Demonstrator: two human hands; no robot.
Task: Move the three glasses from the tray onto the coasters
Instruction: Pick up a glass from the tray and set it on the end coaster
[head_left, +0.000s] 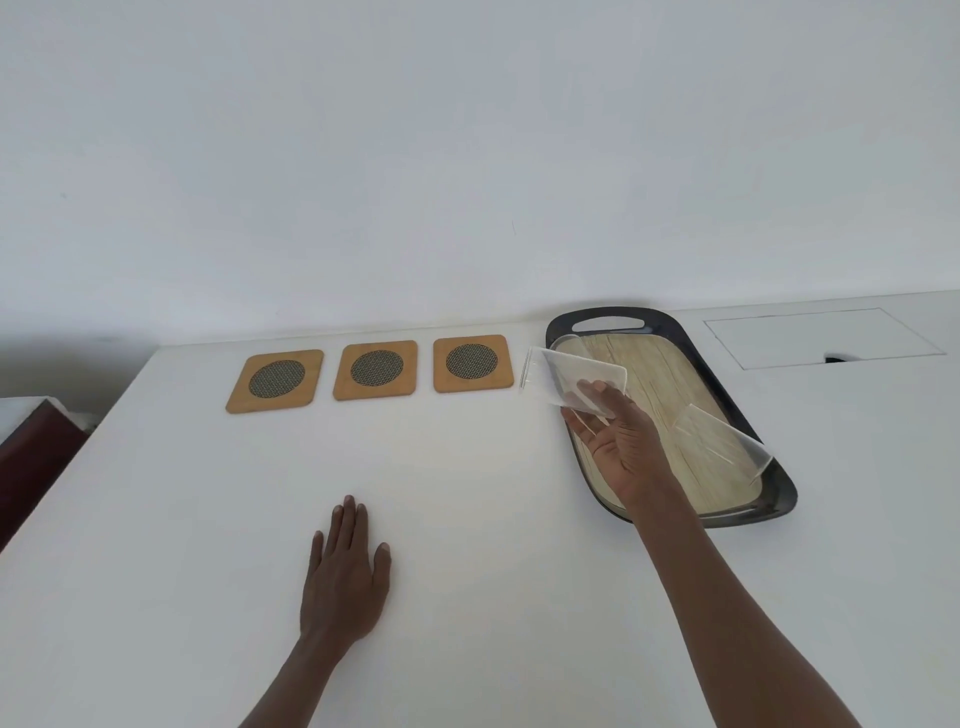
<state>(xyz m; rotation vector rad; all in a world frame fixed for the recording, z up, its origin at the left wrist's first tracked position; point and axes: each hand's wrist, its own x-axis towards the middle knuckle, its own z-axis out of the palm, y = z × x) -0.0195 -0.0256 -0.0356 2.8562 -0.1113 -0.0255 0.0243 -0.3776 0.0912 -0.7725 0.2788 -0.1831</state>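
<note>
A dark red piece of furniture is cut off at the left edge, beside a white counter. Three square wooden coasters with dark mesh centres lie in a row near the wall, all bare. The person's left hand rests flat on the counter, palm down, fingers together, holding nothing. To the right, the right hand curls its fingers around a clear glass, tilted and lifted over the left rim of a dark oval tray with a wood-grain floor. The glass sits just right of the third coaster, apart from it. A second clear glass shows on the tray's near right side; its outline is faint and hard to trace. A third glass cannot be made out. A rectangular panel is set into the counter at far right.
</note>
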